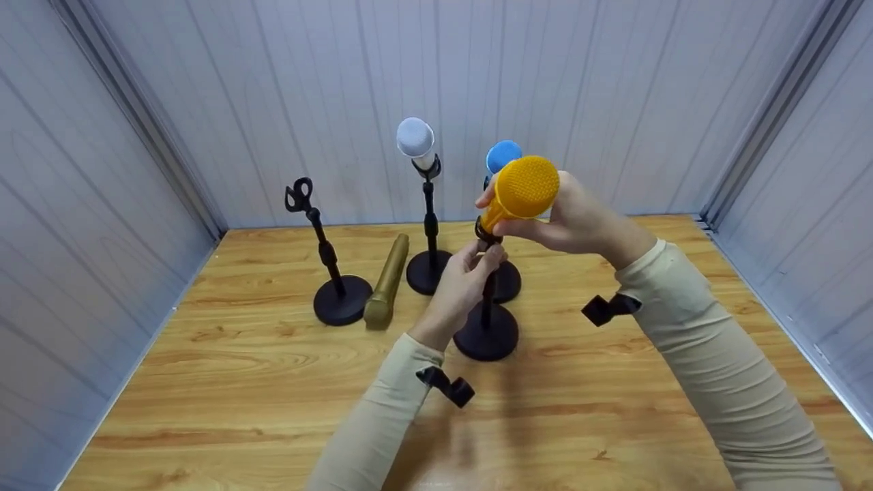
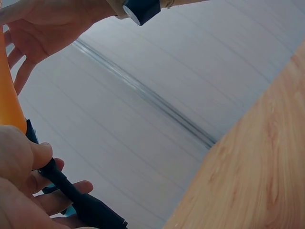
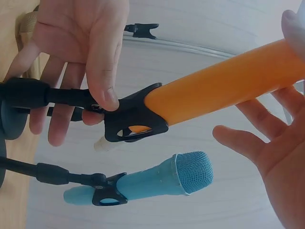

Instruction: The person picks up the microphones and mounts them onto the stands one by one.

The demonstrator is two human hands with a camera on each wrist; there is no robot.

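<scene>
Wood-grain tabletop (image 1: 259,389) (pale brown) beneath four black stands (image 1: 328,255), one gold microphone (image 1: 387,283).

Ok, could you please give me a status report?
Right hand holds yellow microphone, lower end in clip. Left hand pinches stand below clip. Blue microphone behind, apparently not in the way.

On the table (image 1: 239,409), the leftmost stand (image 1: 330,259) is standing nearest the back left corner. Right of it, a loose microphone (image 1: 387,281) is lying. Further right, a middle stand (image 1: 431,226) is standing near the back edge; a front stand (image 1: 486,334) is standing before a rear stand (image 1: 508,283).
</scene>
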